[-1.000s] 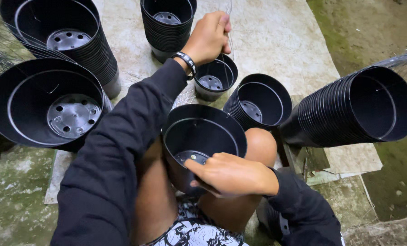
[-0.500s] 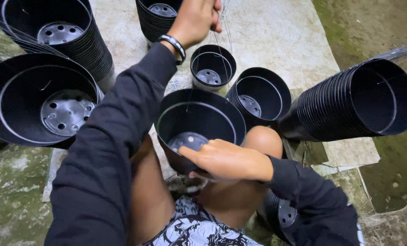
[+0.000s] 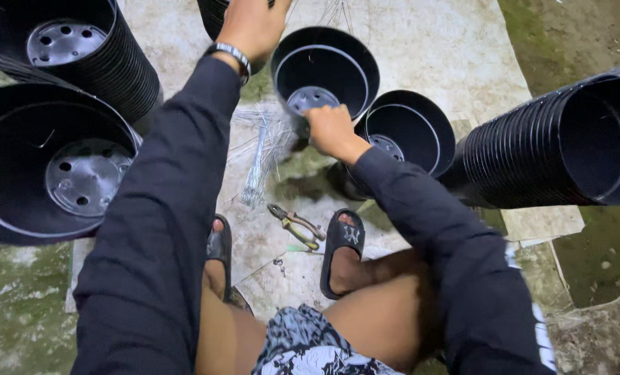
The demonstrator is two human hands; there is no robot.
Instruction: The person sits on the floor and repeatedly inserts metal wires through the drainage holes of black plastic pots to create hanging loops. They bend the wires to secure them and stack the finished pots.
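A black pot [image 3: 326, 73] on the concrete slab [image 3: 421, 42], near its far edge, is gripped at the rim by the right hand [image 3: 329, 130]. The left hand [image 3: 253, 24] is clenched, contents unclear. The pot could tip; pliers [image 3: 296, 226] lie underfoot.
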